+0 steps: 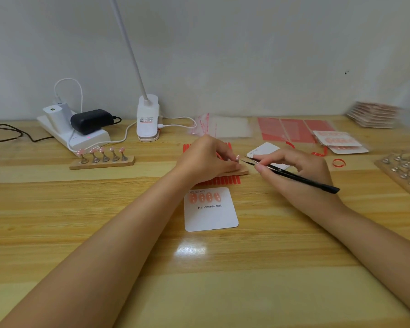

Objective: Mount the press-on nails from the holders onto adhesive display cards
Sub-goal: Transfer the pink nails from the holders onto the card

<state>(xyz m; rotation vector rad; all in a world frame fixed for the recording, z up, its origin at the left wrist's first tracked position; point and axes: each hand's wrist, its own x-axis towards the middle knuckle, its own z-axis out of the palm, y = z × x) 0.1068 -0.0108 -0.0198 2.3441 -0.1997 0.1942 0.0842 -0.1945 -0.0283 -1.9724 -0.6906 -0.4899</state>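
Nearest to the person, just on the near side of both hands, a white display card (pixel 211 210) printed "Handmade Nail" lies flat on the wooden surface (pixel 104 221). Four pink press-on nails (pixel 205 197) are already fixed in a row along its far edge, each with its long axis running near to far; room for more is left beside them, so the card is judged to be only partly filled.

Beyond the card, a sheet of red adhesive strips (pixel 223 180) is seen under a wooden holder block (pixel 239 171). The left hand (pixel 206 159) is closed on this block and steadies it; its fingers (pixel 225 153) are curled around the small stand on top.

The pink nail (pixel 237 157) that matters now sits on this stand, just to the right of the left fingertips and just to the left of the tweezers' tip. The black tweezers (pixel 291 175) are pinched in the right hand (pixel 296 166), and their long axis runs from the lower right up to the left, pointing straight at the nail. The tip is very near the nail; whether it touches cannot be told. The nail's own direction is too small to be read. The right hand is the nearer one for the pick.

Farther to the left, a second holder (pixel 102 159) carries five more pink nails upright on stands.
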